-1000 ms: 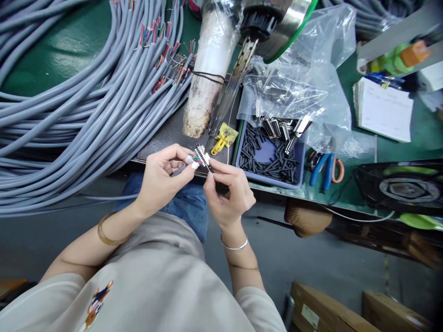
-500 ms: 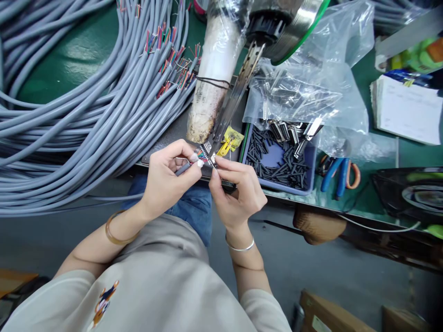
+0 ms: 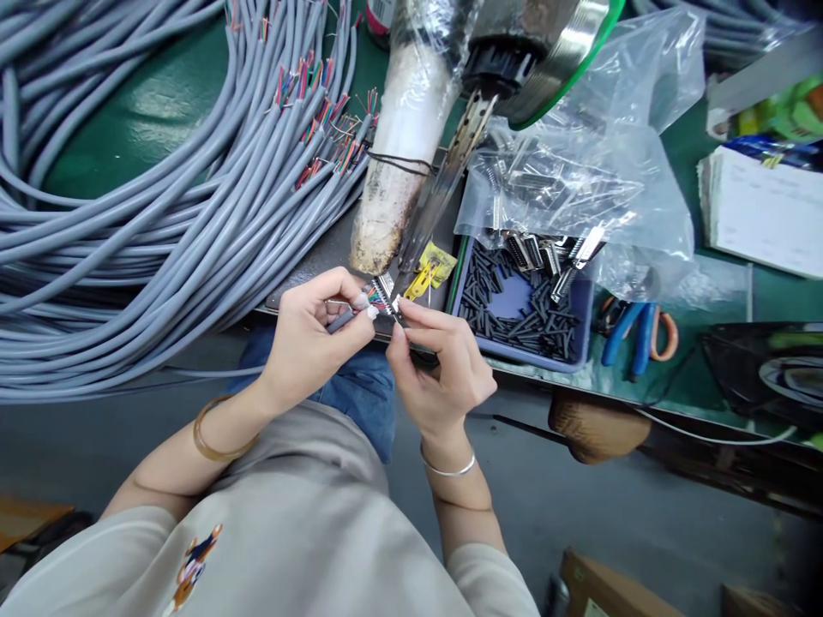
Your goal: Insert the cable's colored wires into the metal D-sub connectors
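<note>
My left hand (image 3: 315, 330) is closed, pinching a grey cable (image 3: 340, 321) close to its stripped end. Thin coloured wires (image 3: 374, 298) fan out from that end toward a small metal multi-pin connector (image 3: 386, 287). My right hand (image 3: 443, 360) has thumb and forefinger closed on the connector's near end; the fingertips partly cover it. Directly above the connector hangs a perforated metal barrel, seemingly of a soldering iron (image 3: 443, 188), its tip hard to make out. Beside it points down a scorched white tube (image 3: 399, 128) with a dark band. A yellow tag-like piece (image 3: 430, 272) lies just right.
A large bundle of grey cables (image 3: 193, 248) with stripped ends covers the left of the bench. A blue tray (image 3: 514, 296) of short black tubes and connectors stands right, under plastic bags (image 3: 597, 171). Blue-handled cutters (image 3: 633, 334) lie beyond. A solder spool (image 3: 572, 60) is above.
The connector has turned slightly and shows more of its pin row. My right fingertips have shifted a little on it. The bench appears slightly lower and farther right in view.
</note>
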Demonstrator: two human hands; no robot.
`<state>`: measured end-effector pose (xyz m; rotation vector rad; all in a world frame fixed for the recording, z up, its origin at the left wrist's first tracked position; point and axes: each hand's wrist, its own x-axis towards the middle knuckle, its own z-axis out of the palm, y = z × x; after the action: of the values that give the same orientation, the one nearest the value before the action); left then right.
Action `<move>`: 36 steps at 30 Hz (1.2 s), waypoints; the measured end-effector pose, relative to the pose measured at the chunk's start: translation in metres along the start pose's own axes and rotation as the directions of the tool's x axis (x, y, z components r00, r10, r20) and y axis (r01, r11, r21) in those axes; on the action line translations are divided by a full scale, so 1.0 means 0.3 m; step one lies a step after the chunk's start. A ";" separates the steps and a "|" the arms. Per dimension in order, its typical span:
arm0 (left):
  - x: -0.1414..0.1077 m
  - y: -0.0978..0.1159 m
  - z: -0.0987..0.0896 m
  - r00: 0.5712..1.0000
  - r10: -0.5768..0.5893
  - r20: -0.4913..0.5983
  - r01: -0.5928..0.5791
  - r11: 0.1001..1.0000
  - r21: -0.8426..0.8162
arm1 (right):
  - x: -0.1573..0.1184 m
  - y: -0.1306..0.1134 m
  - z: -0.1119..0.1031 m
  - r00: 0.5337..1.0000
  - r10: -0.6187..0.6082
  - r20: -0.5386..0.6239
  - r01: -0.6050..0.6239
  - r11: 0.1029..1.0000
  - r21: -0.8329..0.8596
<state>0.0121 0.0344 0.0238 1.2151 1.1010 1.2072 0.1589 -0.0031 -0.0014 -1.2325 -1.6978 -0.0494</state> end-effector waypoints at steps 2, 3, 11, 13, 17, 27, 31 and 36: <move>-0.004 -0.009 -0.002 1.000 0.008 0.012 -0.009 1.000 0.010 | -0.003 0.002 -0.001 1.000 -0.009 0.004 0.009 1.000 0.003; -0.006 -0.012 -0.003 1.000 0.018 0.013 -0.018 1.000 0.015 | -0.005 0.004 -0.002 1.000 -0.011 0.001 0.011 1.000 0.007; -0.018 -0.021 -0.008 0.997 0.077 0.005 -0.077 0.997 -0.005 | -0.014 0.006 -0.005 0.999 0.042 0.005 -0.042 0.998 0.050; -0.017 -0.021 -0.005 0.995 0.101 -0.005 -0.101 0.995 0.012 | -0.012 0.004 -0.003 0.999 0.033 -0.003 -0.033 0.999 0.039; -0.016 -0.015 0.001 0.992 0.124 -0.010 -0.122 0.989 0.086 | -0.005 0.002 -0.001 1.000 0.021 -0.013 -0.021 0.999 0.028; -0.012 -0.015 0.001 0.989 0.150 0.007 -0.150 0.982 0.113 | -0.005 0.009 0.005 0.998 0.062 -0.015 -0.061 0.998 0.028; -0.010 -0.011 0.006 0.988 0.153 -0.001 -0.151 0.977 0.148 | -0.004 0.010 0.006 0.997 0.070 -0.009 -0.070 0.997 0.046; -0.010 0.009 0.009 0.990 0.143 -0.014 -0.138 0.973 0.185 | 0.011 0.003 0.003 0.998 0.064 -0.021 -0.063 0.997 0.049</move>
<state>0.0144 0.0311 0.0265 1.4422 1.1827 1.2530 0.1590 0.0000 0.0001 -1.2448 -1.6298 0.0156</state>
